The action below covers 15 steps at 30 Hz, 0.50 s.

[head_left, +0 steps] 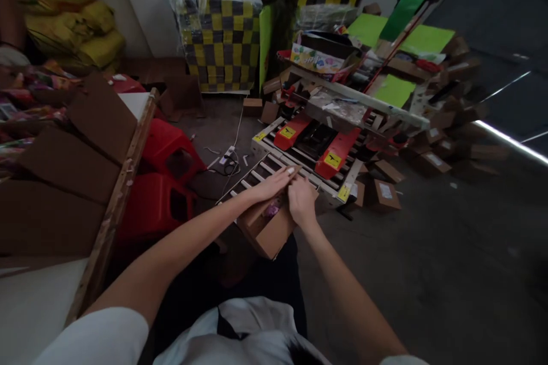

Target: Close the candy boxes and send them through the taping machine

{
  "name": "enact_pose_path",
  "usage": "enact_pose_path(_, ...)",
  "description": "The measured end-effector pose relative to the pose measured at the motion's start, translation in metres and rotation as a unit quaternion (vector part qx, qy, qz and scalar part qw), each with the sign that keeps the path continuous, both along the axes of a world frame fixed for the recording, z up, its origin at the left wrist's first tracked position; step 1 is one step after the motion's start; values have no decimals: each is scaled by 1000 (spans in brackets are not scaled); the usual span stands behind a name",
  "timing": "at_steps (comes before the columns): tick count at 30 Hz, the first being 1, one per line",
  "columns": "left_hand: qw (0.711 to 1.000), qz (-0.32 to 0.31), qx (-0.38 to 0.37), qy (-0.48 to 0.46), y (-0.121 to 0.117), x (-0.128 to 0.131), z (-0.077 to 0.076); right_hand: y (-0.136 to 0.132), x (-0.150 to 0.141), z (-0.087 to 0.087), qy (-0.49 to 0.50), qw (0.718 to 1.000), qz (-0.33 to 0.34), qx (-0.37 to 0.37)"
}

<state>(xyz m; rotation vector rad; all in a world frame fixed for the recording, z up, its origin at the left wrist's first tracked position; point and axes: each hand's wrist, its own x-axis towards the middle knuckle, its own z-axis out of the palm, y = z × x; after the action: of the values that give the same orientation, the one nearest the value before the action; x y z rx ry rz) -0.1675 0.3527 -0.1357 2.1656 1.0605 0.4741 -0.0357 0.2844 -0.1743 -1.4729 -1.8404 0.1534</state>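
A small brown cardboard box (274, 235) sits at the near end of the roller conveyor (258, 175), close to my body. Something pinkish-purple (272, 210) shows inside it, too small to name. My left hand (274, 185) lies along the box's left and far side, fingers stretched out over the cardboard. At the far right edge my right hand (302, 201) has its fingers curled onto a flap of the box. The fingertips of both hands come close together there, and part of the far flaps is hidden beneath them.
A carton-sealing machine (327, 142) with red side belts adjoins the conveyor. Red plastic stools (156, 205) stand left, beside a table (51, 291) with larger cartons. Small boxes (385, 195) lie on the floor to the right. A power strip (226, 155) and cables lie on the floor.
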Motion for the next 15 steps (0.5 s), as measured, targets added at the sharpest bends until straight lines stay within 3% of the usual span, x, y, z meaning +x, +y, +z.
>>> enact_pose_path(3,988,-42,78,129,-29,8,-7,-2,0,-9,167,964,-184,90)
enact_pose_path(5,962,-38,146,227,-40,9,-8,3,2,-11,194,952,-221,88)
enact_pose_path(7,947,-26,168,273,-39,8,-9,9,3,-10,181,961,-203,52)
enact_pose_path(10,959,-47,118,254,-23,6,-13,7,-4,-5,144,969,-199,-15)
enact_pose_path(12,974,-59,74,207,-11,2,-17,-9,-18,-3,94,975,-192,-60)
enact_pose_path(15,986,-48,59,146,1,-2,-22,-42,-43,-2,-32,990,-94,-98)
